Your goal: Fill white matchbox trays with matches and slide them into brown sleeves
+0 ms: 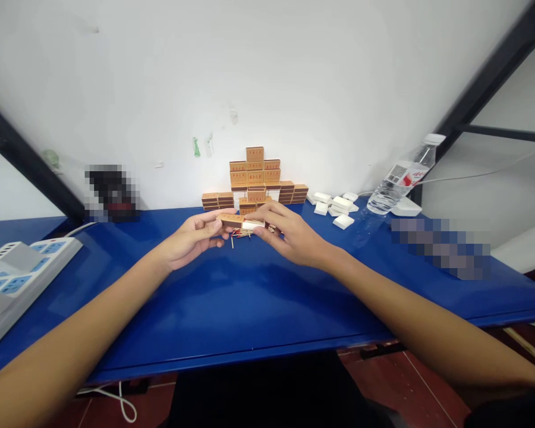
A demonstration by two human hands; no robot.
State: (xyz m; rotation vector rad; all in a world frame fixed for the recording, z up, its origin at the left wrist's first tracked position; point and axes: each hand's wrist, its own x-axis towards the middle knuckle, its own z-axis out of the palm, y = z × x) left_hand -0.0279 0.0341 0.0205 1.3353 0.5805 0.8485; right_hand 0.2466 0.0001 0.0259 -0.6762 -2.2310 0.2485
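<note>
Both hands meet over the middle of the blue table (249,309). My left hand (191,236) grips the orange sleeve of a matchbox (232,220) between thumb and fingers. My right hand (289,233) pinches the white inner tray (252,225) that sticks out of the sleeve's right end. Several loose matches (241,234) with red heads lie on the table just under the box. Behind the hands, against the white wall, stands a stacked pile of orange matchboxes (255,178).
Several white inner trays (336,207) lie at the back right. A clear plastic water bottle (401,181) leans there beside a white device. A white and blue power strip (13,279) sits at the left edge. Black frame bars run diagonally on both sides.
</note>
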